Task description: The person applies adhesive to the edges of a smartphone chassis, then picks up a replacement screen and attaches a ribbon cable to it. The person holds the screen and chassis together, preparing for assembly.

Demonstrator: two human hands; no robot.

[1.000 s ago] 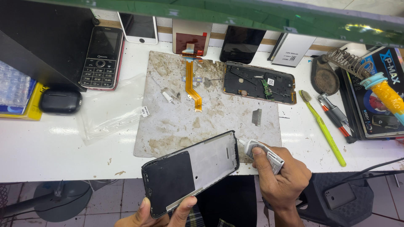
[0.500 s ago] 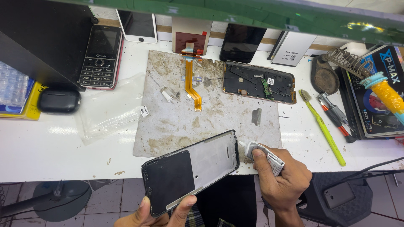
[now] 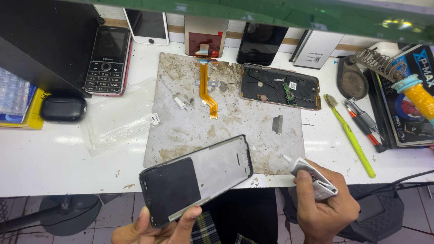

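The light was bright and even, falling from above onto the white desk, which glared almost blown-out along its front. Shadows were soft and short; beneath the desk edge it fell dim. A green shelf edge ran blurred and out of focus across the top. The worn grey mat stayed sharp, with slight bending of lines toward the corners.

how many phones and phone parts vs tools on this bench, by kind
Keypad phone: 1
Leaning phones and screens: 3
Phone frames: 2
Flex cable: 1
Glue tube: 1
Toothbrush: 1
Soldering iron: 1
Total: 10
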